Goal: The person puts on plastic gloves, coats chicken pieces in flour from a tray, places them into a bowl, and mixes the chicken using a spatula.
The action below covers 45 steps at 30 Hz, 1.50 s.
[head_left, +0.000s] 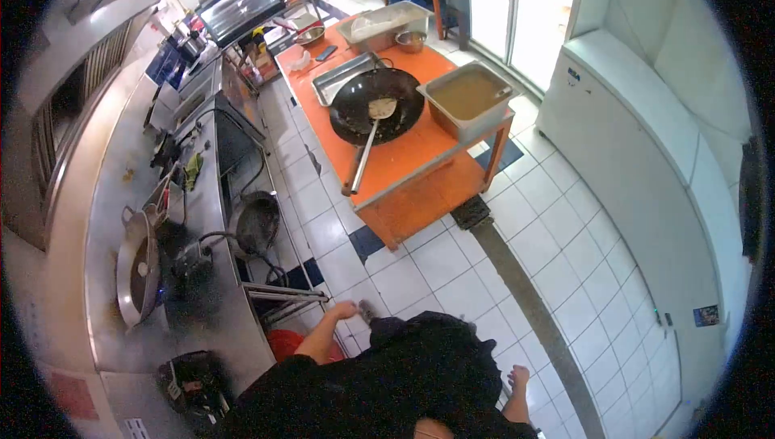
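My left hand (345,310) is at the lower middle, beside the metal frame at the stove counter's edge. Its fingers are curled in, and I see nothing in them. Low on the right, over the tiles, is my right hand (519,375), with loosely bent fingers partly apart and nothing visible in it. Neither hand touches any kitchenware. Ahead, a black wok (349,102) sits on the orange table (391,171), and a long-handled wok spatula (373,136) lies in it.
A steel container of brownish liquid (468,94) and a metal tray (326,88) flank the wok. Along the left runs the stove counter (109,221) with a large pan (139,269); a dark pan (255,221) hangs out beside it. A white chest freezer (622,156) stands right. A drain channel (529,294) crosses the floor.
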Available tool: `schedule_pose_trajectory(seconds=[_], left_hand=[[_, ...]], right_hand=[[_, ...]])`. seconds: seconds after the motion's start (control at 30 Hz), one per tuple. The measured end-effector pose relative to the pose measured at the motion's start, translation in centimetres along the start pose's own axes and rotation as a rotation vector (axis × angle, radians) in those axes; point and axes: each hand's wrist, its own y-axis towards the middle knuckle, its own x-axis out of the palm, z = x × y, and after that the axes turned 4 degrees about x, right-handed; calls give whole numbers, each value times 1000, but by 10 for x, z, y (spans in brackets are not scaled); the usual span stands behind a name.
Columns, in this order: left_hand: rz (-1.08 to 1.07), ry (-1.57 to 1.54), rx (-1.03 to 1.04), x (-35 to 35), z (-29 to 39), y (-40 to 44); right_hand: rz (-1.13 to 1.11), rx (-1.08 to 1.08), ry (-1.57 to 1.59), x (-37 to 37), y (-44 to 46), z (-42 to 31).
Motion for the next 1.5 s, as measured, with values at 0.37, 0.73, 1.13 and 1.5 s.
schedule_pose_trajectory(seconds=[0.37,0.73,1.13,1.5], left_hand=[[-24,10,265,54,145,91],[-191,93,96,-139,531,369],[87,-117,965,-421,1018,576],[681,-647,572,-695,1030,809]], right_hand=[[-245,250,-279,-122,46,-135],[-212,-91,-55,-168,200,-410],[-202,-14,-190,-182,324,-699],[-356,-289,-594,-97,575,-1145]])
